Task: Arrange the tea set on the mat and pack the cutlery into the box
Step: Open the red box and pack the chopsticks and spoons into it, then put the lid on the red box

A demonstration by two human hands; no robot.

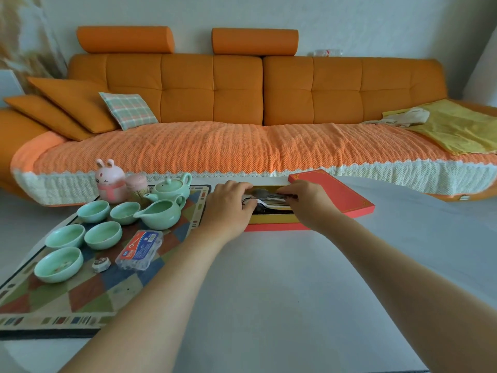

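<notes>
Two hands work over the open red cardboard box with gold lining (274, 226), which sits toward the far edge of the white table (269, 292). The left hand (228, 208) curls round the bowl end of a bundle of silver metal cutlery (266, 195), while the right hand (304, 200) pinches the handle end. The bundle is down inside the box, though I can't tell whether it rests on the tray or hangs just above it.

Now the danger: several loose pieces held only at their ends could fan apart, and one sliding free might land across the rim rather than in its slot. The box looks light, so a hard push may shove it toward the orange sofa (242, 90). The flat red lid (333, 195) lies just beside the box on the right, where a nudge from the right wrist could send it off the table. The left forearm runs close to the pale green ceramic pitcher (161, 212) and matching teapot (172, 187) on the patchwork mat (80, 292), so a careless pull-back might clip them.
</notes>
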